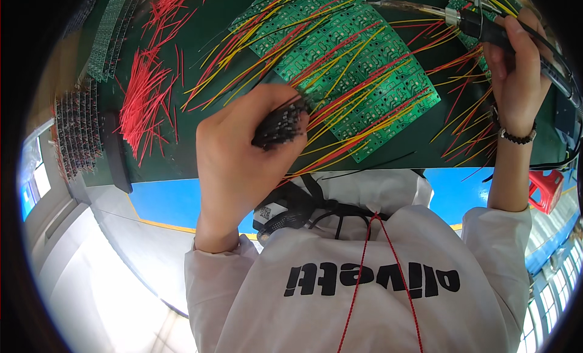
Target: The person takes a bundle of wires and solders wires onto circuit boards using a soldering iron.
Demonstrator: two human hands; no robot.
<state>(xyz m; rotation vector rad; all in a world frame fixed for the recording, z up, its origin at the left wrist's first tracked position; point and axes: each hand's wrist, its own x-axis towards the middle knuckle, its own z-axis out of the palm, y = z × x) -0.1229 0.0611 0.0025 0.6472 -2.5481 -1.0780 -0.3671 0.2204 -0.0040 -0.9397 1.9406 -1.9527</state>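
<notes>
My left hand (pixel 243 137) is closed around a thick bundle of black wires (pixel 280 125), their pale ends facing up and a little blurred. It hovers over the near left edge of a green circuit board panel (pixel 388 67). Red, yellow and black wires lie across that panel in rows and stick out past its left edge. At the upper right, my right hand (pixel 519 67) grips a soldering iron (pixel 483 28) with a metal feed tube clamped along it. The iron's tip points left, above the panel's far end.
A heap of red wires (pixel 143 104) lies on the dark green table left of the panel. Stacked boards (pixel 79 131) stand at the far left by a dark bar (pixel 115 149). More wired boards lie partly under my right hand. A red stool (pixel 545 190) is at the right.
</notes>
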